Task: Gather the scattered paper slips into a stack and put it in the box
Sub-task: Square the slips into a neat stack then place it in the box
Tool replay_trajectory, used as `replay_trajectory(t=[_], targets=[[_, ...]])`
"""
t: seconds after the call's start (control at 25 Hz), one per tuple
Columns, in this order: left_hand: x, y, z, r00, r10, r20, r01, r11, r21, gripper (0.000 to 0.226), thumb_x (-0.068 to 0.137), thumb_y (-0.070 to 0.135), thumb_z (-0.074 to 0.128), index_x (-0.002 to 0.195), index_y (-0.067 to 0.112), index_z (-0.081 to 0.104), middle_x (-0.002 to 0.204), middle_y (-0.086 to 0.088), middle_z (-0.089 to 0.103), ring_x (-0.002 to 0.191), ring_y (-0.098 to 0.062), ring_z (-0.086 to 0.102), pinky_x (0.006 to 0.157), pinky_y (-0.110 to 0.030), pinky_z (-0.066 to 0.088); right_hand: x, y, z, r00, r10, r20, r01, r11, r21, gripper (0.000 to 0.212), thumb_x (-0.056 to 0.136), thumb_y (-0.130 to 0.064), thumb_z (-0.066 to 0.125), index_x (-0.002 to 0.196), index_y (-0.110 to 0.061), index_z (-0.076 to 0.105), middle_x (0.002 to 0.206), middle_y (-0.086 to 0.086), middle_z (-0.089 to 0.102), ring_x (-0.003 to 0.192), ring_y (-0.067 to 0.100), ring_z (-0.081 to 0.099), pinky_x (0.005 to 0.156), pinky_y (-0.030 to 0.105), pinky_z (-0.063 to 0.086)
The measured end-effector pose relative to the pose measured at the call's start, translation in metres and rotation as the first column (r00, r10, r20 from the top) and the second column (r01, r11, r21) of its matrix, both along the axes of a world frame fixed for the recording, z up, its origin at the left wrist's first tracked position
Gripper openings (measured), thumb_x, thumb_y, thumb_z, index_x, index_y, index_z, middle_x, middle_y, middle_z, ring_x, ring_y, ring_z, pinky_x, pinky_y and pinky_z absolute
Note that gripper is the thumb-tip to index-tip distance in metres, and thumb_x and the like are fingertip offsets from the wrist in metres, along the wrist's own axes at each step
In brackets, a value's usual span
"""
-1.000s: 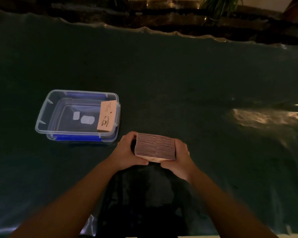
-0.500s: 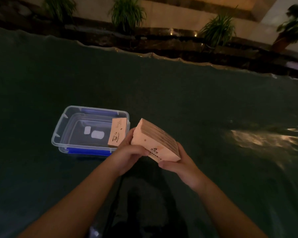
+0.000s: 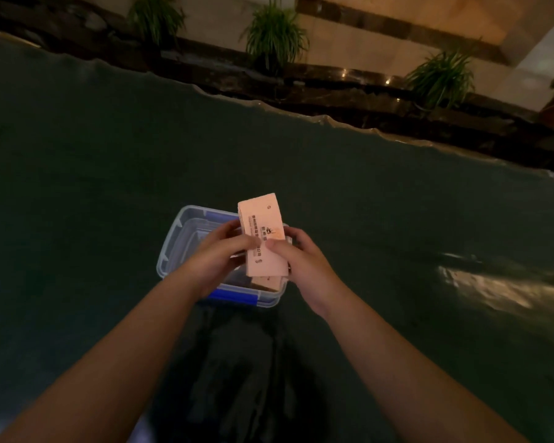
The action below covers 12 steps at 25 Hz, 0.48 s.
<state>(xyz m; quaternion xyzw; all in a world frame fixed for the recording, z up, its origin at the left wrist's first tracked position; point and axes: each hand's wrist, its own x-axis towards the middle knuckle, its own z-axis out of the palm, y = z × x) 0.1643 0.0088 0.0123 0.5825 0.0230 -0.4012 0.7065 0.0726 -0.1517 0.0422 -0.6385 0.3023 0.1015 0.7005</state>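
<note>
Above the clear box [image 3: 170, 251], both hands [image 3: 219, 255] [image 3: 301, 260] gripping the slip stack [image 3: 263, 228], plants [image 3: 274, 33] beyond the dark cloth [image 3: 365, 203]

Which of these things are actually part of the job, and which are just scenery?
Part of the job: thick stack of pink paper slips, clear plastic box with blue clips, left hand, right hand.

Just scenery: dark green table cover, potted plants.

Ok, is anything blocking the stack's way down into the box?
No lid is visible on the clear plastic box. Both hands, left and right, hold the stack of paper slips directly over it. One slip already stands by the right wall beneath the stack; it could catch the stack.
</note>
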Motion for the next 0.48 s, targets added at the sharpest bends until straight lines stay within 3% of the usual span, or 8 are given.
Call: replay_trajectory(t=[0.28,0.48], targets=[[0.059,0.033,-0.021,0.993,-0.119,-0.024,0.121,0.946,0.299,0.034,0.098,0.023,0.062,0.132,0.022,0.061,0.120,-0.011,0.073,0.112,-0.030,0.070,0.093,-0.048,0.058,0.069,0.055,-0.044,0.979,0.038,-0.201,-0.028,0.998,0.050,0.053,0.101,-0.038,0.061,0.152,-0.034,0.047,0.131,0.003,0.072,0.117,0.025,0.071,0.102,0.053,0.060],[0.071,0.028,-0.051,0.979,-0.167,-0.116,0.200,0.895,0.399,0.031,0.095,0.034,0.064,0.125,0.026,0.064,0.115,-0.011,0.075,0.107,-0.031,0.071,0.096,-0.055,0.056,0.091,0.075,-0.072,0.931,-0.006,-0.365,0.015,1.000,0.020,0.061,0.097,-0.050,0.057,0.152,-0.026,0.046,0.124,0.007,0.074,0.115,0.028,0.071,0.107,0.055,0.054]])
